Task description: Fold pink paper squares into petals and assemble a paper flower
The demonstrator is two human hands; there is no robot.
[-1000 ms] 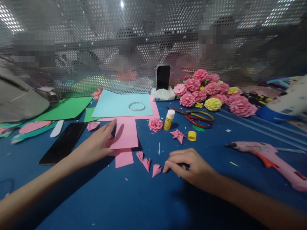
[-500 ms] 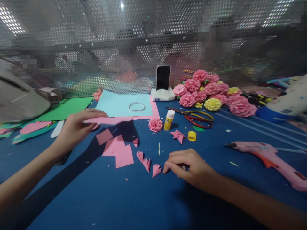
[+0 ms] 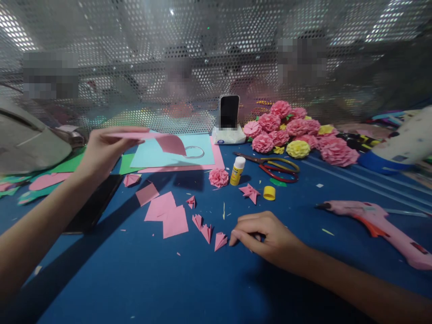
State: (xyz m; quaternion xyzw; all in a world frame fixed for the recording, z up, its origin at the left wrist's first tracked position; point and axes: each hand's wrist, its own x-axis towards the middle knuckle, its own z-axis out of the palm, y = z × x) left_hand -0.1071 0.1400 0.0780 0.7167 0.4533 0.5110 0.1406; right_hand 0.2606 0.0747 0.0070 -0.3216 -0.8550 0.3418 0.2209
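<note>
My left hand (image 3: 98,150) is raised above the table's left side, thumb and fingers closed on a strip of pink paper (image 3: 171,144) that droops at its far end. On the blue table my right hand (image 3: 266,235) rests with curled fingers, nothing visible in them. Just left of its fingertips lies a folded pink paper piece (image 3: 221,241). More small folded pieces (image 3: 206,233) trail away from it. Several pink paper squares (image 3: 174,221) overlap below the held strip. A pink paper flower (image 3: 218,177) sits beside an upright, uncapped glue stick (image 3: 237,171).
Scissors (image 3: 270,163), a yellow cap (image 3: 269,193) and a pink star-shaped paper piece (image 3: 250,193) lie beyond my right hand. A pink glue gun (image 3: 374,220) is at right. Paper flowers (image 3: 297,128), a phone (image 3: 229,110) and blue paper (image 3: 162,155) line the back.
My left hand has lifted up and slightly left with the pink paper strip, uncovering a dark flat device and a folded pink piece. My right hand stays in place.
</note>
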